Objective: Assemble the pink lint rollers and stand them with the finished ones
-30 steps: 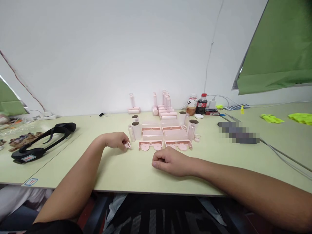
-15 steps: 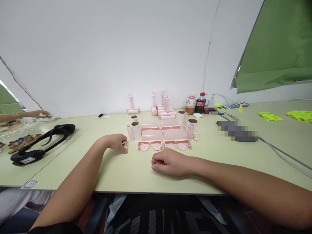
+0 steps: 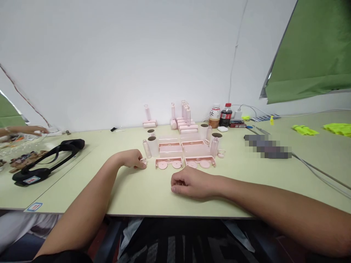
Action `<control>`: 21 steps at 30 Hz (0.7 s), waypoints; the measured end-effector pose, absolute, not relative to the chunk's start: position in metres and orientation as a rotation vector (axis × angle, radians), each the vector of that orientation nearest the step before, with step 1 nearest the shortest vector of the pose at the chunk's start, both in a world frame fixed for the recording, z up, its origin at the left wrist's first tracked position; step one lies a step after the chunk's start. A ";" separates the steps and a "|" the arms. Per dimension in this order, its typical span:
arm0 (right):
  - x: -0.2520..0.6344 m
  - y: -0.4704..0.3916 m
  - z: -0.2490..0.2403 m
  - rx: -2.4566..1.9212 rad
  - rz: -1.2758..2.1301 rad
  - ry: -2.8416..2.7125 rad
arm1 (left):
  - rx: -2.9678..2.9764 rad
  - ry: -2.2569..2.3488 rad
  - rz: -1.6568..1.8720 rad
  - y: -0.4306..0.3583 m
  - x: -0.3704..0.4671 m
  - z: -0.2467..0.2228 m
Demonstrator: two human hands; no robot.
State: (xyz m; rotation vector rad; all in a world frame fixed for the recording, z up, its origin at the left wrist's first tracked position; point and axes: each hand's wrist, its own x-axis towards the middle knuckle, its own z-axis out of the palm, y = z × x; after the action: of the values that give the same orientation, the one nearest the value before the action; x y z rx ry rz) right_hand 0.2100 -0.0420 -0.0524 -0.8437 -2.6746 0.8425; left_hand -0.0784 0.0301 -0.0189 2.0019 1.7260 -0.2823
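My left hand (image 3: 132,159) rests low over the table, its thumb and fingers closed on a small pink cap with a ring loop (image 3: 143,160). Just beyond stand a clear pink handle tube (image 3: 147,149) and a white roll with a brown core (image 3: 153,148). My right hand (image 3: 190,182) lies on the table as a loose fist, with no object visible in it. In front of it are pink roller housings (image 3: 168,163) with round end discs (image 3: 204,164) and translucent covers (image 3: 196,150). Another ring cap (image 3: 221,153) lies at the right of this group.
Several pink lint rollers (image 3: 188,126) stand along the wall. Beside them are a jar (image 3: 214,116) and a cola bottle (image 3: 226,115). A black headset strap (image 3: 49,162) lies on the left; cables (image 3: 320,170) and yellow cloths (image 3: 304,129) are right. Another person's arm (image 3: 24,130) reaches in far left.
My left hand has shifted slightly right with the ring cap, which shows more beyond the fingertips. My right hand is almost still. The other person's hand at far left has moved left.
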 end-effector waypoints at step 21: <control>0.213 -0.035 -0.053 -0.953 0.788 -2.658 | 1.966 1.707 -0.063 0.024 -0.047 -0.030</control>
State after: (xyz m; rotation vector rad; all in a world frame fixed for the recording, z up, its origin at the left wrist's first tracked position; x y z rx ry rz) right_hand 0.2131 -0.0351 -0.0534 -0.9530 -2.6585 0.7881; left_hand -0.0472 0.0244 -0.0303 1.9665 1.7067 -0.0634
